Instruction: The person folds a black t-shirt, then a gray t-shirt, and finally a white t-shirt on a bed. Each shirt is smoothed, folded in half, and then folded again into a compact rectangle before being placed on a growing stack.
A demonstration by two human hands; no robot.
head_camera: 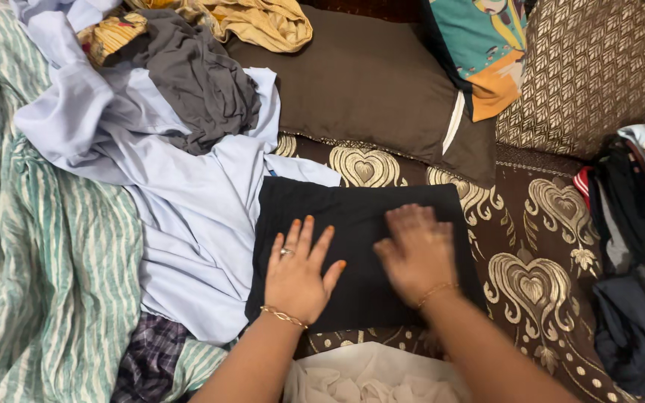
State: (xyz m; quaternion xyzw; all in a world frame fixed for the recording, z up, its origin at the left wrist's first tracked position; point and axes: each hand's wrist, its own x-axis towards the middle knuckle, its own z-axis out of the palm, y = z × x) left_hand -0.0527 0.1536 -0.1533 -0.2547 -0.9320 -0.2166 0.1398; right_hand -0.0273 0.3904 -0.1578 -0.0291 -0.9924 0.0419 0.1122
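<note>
A folded black garment (360, 205) lies flat on a brown bed cover with cream heart patterns (539, 246). My left hand (298, 270) rests flat on its left half, fingers spread, with a ring and a gold bracelet. My right hand (413, 250) presses flat on its right half and looks motion-blurred. Neither hand grips anything.
A light blue garment (188, 201) spreads left of the black one, with a grey cloth (195, 75) on it. Green striped fabric (46, 276) fills the left. A brown pillow (367, 75) and patterned cushions lie behind. Dark clothes (636, 246) pile at right; white cloth (367, 377) lies near me.
</note>
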